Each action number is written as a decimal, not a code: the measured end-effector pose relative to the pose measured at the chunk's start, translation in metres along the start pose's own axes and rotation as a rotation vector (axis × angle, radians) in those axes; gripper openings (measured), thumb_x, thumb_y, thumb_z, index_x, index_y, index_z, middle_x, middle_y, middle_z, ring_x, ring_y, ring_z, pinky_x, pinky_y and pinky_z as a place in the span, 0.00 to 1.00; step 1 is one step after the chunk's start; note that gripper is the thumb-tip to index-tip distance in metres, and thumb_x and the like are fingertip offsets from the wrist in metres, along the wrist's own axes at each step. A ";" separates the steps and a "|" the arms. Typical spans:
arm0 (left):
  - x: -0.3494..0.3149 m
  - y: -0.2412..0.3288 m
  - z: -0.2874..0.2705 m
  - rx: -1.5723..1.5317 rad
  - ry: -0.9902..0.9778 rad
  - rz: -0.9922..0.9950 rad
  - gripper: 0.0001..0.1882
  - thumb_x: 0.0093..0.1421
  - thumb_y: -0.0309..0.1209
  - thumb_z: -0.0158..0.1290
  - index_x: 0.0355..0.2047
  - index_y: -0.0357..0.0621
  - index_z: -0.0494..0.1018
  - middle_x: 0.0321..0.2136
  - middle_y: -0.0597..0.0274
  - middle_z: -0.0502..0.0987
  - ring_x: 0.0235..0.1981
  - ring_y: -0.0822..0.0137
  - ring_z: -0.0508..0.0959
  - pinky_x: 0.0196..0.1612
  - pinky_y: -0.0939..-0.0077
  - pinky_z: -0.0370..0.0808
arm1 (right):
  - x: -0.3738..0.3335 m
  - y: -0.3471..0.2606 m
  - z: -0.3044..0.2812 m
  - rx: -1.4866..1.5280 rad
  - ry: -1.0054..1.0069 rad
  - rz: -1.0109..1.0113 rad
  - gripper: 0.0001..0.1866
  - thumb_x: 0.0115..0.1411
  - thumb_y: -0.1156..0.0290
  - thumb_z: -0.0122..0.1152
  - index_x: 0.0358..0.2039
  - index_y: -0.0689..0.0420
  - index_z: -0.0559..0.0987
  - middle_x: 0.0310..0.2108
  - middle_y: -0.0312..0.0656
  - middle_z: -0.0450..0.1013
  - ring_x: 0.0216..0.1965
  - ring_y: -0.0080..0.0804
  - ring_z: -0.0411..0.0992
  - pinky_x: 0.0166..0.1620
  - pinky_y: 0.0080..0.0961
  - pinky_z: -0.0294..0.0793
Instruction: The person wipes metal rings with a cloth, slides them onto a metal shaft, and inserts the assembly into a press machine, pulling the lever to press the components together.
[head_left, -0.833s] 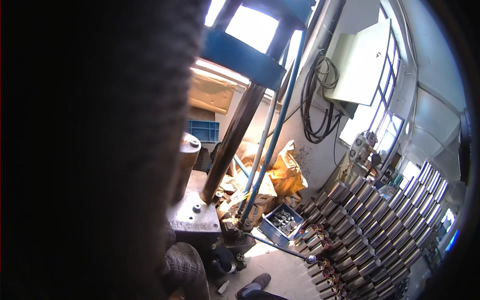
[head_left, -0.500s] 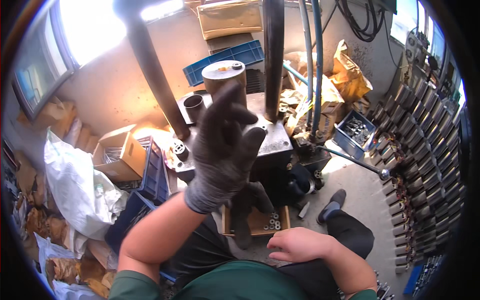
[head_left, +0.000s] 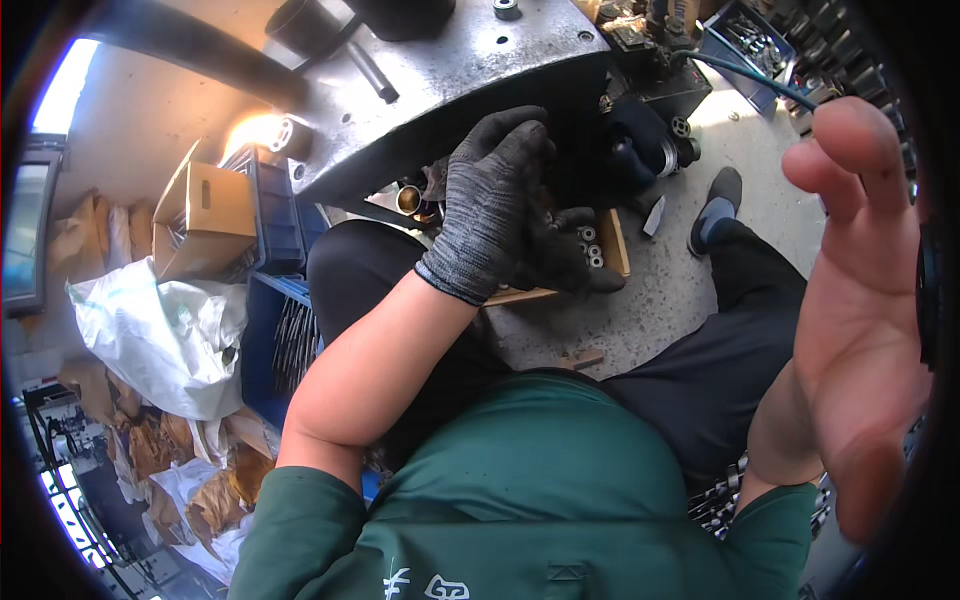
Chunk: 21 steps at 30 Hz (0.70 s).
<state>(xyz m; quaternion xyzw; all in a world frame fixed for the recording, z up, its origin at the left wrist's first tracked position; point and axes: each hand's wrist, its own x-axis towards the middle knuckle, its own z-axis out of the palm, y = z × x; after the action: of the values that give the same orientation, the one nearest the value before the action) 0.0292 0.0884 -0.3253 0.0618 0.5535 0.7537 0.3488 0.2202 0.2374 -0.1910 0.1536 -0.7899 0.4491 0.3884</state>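
Dark grey knit glove [head_left: 490, 205] on left hand, right hand [head_left: 860, 300] bare; green shirt [head_left: 540, 500], black trousers [head_left: 720, 370], blue crate [head_left: 275, 215] left of frame, brown cardboard box [head_left: 205, 215], white sack [head_left: 165, 335], mottled grey steel table [head_left: 450, 90].

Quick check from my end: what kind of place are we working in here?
Most likely a small metalworking shop. A heavy steel machine table stands before the seated person, the gloved left hand reaches over a wooden tray of small metal bushings, and a blue crate of metal rods sits beside it.
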 end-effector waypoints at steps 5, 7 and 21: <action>0.004 0.002 -0.009 0.067 -0.113 0.025 0.17 0.63 0.32 0.57 0.51 0.40 0.75 0.31 0.66 0.77 0.23 0.81 0.72 0.25 0.89 0.68 | 0.001 0.016 -0.005 -0.093 0.011 -0.012 0.39 0.61 0.45 0.63 0.63 0.61 0.68 0.57 0.56 0.69 0.45 0.40 0.73 0.50 0.32 0.76; 0.008 0.003 -0.016 0.093 -0.115 0.000 0.17 0.64 0.33 0.56 0.52 0.40 0.74 0.31 0.66 0.76 0.27 0.78 0.73 0.27 0.86 0.72 | -0.006 0.024 -0.002 -0.116 0.019 0.015 0.39 0.61 0.45 0.63 0.63 0.61 0.68 0.57 0.56 0.69 0.45 0.40 0.73 0.51 0.32 0.75; -0.012 -0.008 -0.020 0.210 -0.056 -0.044 0.21 0.63 0.42 0.58 0.49 0.41 0.74 0.29 0.63 0.76 0.25 0.75 0.72 0.28 0.83 0.68 | -0.032 0.032 -0.064 -0.871 0.609 -0.151 0.39 0.61 0.46 0.61 0.64 0.60 0.67 0.59 0.56 0.67 0.51 0.42 0.71 0.54 0.35 0.73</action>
<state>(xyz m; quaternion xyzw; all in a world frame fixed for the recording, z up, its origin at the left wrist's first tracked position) 0.0319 0.0667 -0.3367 0.1067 0.6209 0.6816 0.3722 0.2528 0.3050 -0.2156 -0.1025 -0.7414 0.0746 0.6589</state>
